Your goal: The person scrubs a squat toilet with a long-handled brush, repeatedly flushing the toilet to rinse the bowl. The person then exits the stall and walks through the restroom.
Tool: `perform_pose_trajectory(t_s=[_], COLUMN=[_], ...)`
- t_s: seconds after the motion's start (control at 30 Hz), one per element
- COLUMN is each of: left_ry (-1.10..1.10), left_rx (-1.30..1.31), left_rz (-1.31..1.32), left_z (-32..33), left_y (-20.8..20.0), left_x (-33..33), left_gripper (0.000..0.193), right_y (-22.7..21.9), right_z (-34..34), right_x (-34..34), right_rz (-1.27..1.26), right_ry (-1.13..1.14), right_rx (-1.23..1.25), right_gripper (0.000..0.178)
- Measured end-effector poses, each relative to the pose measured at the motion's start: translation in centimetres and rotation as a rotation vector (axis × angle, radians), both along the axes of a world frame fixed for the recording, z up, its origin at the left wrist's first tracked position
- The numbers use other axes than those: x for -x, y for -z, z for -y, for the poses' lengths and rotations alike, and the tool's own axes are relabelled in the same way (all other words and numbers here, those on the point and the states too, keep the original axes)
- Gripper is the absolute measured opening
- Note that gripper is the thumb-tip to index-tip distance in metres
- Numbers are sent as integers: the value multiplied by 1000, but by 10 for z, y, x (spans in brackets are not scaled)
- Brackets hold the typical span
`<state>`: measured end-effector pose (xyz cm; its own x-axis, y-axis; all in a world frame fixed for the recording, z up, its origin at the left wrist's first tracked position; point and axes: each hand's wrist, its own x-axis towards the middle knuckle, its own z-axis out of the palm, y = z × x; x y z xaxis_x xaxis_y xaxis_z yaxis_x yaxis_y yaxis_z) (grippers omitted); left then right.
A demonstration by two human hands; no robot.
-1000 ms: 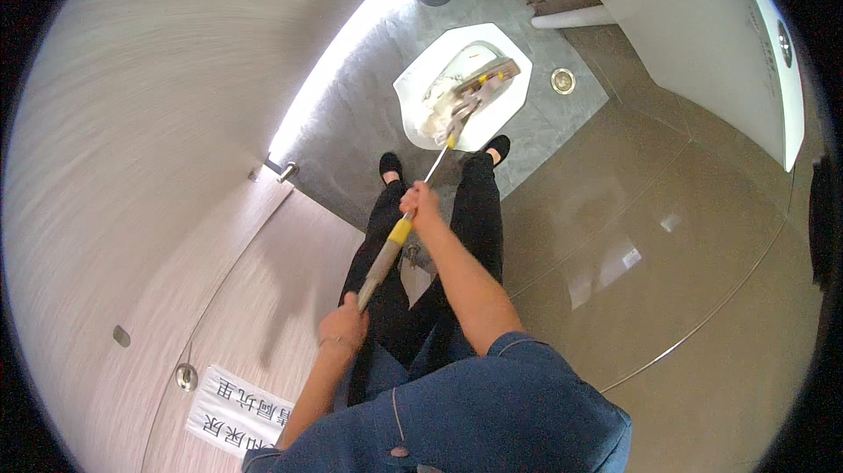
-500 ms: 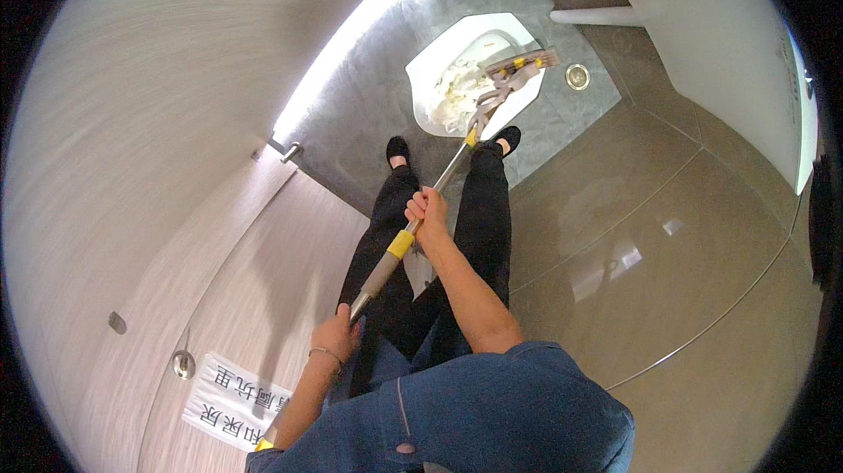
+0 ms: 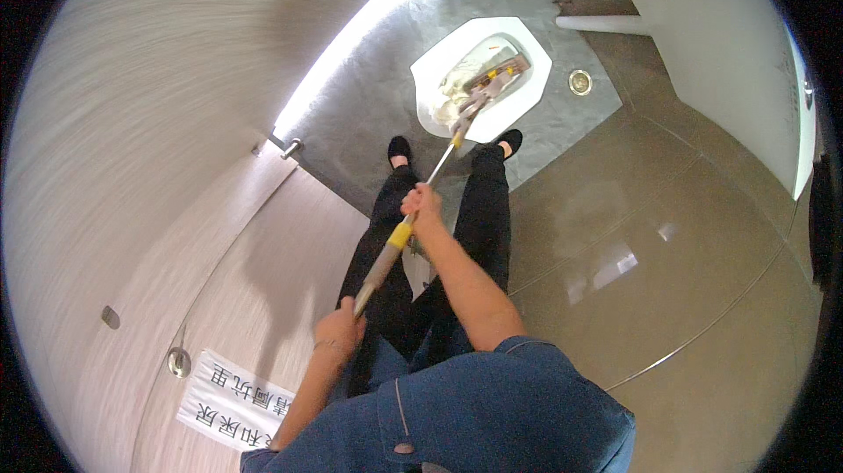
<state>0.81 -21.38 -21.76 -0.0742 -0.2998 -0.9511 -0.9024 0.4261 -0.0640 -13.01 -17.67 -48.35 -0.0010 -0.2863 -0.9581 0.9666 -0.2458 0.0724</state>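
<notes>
Head view: I judge I'm mid-scrub, right hand (image 3: 423, 203) wrapped round the mop handle (image 3: 413, 214) above its yellow band, left hand (image 3: 341, 328) clenching its end, mop head (image 3: 496, 79) inside the white squat toilet (image 3: 536, 86); next needs steady strokes.

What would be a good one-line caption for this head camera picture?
Seen from above, left hand and right hand grip a long mop handle, its head in a white squat toilet.

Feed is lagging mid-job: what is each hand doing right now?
Left hand: closed on the top end of the mop handle.
Right hand: closed on the handle lower down.
</notes>
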Motion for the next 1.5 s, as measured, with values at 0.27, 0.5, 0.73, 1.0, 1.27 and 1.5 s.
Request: perform_pose_trajectory(t_s=[0.27, 0.5, 0.73, 1.0, 1.27, 1.5], left_ry=[-20, -12, -26, -891, -649, -456], left_rx=[12, 7, -17, -457, -285, -258], left_rz=[2, 136, 126, 34, 131, 56], left_z=[-1, 3, 1, 16, -4, -27], left_y=[6, -22, -26, 69, 19, 4], left_x=[-14, -23, -47, -15, 20, 13], left_gripper=[31, 27, 36, 37, 36, 41], right_y=[-20, -23, -24, -27, 45, 127], right_z=[1, 10, 4, 1, -47, 17], right_x=[18, -39, -64, -47, 76, 167], right_rz=[-61, 63, 110, 90, -807, -1126], right_ry=[11, -80, -114, -164, -1248, -1987], right_rx=[125, 4, -63, 33, -167, -591], right_gripper=[23, 20, 18, 19, 47, 57])
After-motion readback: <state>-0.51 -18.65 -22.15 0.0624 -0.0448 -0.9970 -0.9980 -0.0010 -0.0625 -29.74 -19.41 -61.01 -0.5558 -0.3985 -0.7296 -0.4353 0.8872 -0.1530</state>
